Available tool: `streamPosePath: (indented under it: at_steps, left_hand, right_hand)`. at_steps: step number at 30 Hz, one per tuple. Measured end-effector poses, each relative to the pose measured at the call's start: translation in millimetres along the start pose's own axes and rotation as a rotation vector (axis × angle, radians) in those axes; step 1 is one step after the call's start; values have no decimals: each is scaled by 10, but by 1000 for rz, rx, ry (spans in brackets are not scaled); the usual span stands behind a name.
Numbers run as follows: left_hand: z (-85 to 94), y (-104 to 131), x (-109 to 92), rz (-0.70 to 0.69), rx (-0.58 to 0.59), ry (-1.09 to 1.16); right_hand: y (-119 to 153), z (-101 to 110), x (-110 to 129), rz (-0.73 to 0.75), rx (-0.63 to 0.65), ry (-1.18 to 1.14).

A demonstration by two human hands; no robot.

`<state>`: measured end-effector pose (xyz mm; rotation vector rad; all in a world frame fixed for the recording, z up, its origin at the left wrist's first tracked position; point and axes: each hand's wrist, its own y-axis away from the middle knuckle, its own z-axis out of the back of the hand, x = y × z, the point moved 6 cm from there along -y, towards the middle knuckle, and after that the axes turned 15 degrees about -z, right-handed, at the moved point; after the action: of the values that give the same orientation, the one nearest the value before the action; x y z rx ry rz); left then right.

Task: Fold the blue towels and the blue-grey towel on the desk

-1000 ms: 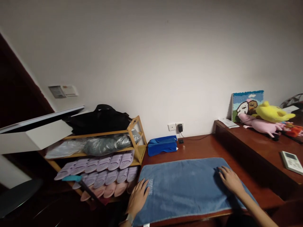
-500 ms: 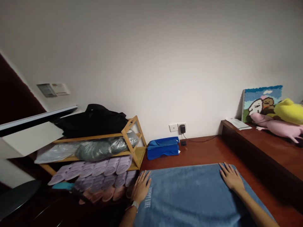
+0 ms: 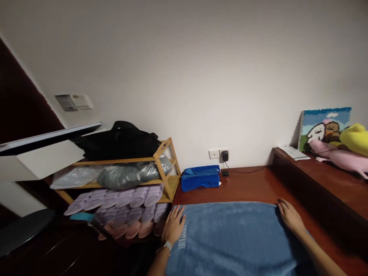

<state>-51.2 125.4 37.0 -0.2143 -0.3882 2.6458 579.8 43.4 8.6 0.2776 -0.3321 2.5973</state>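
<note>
A blue plush towel [image 3: 230,234] with pale lettering near its left edge lies spread on the reddish-brown wooden surface. My left hand [image 3: 174,224] rests flat on the towel's far left corner, fingers stretched forward, a light band on its wrist. At the far right corner, my right hand [image 3: 290,216] has its fingers bent and drawn together over the towel's edge. That corner is hidden beneath the hand. Behind the towel lies a folded bright blue cloth [image 3: 200,178], touched by neither hand.
A wooden rack [image 3: 169,172] at left holds a black bag [image 3: 123,142], plastic-wrapped bundles and several slippers [image 3: 138,197]. A black plug [image 3: 225,155] sits in the wall socket. On the raised ledge at right are a pink plush toy [image 3: 339,155] and a tufted picture [image 3: 316,128].
My right hand has gone from flat with spread fingers to bent fingers at the corner, and the towel's corner is drawn in. My left hand stays put. The view has shifted slightly.
</note>
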Motion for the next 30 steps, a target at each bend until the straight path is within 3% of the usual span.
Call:
streamPosePath:
  at_steps: [5,8,14,20,26,30]
  left_hand:
    - [6,-1,6,-4,-23,-2]
    - [22,-2,2,-15,-35,-6]
    - [34,-14,-2,-34,-23,-34]
    - [-23,-30,48,-21,-13,-70]
    - [-30,-12,58,-20,-20,-31]
    - [-22,-4,68,-7,-34,-8]
  right_hand:
    - [-262,136,-32,72,198,43]
    - [-334,252,-21,94,212,60]
    - [-453,303,-147,-40,317,-191]
    - [-572,278,-230,-183,221,-656]
    - [-585,165,-292,-241,155,-635]
    - [-500,58,-218,-148,60,-580]
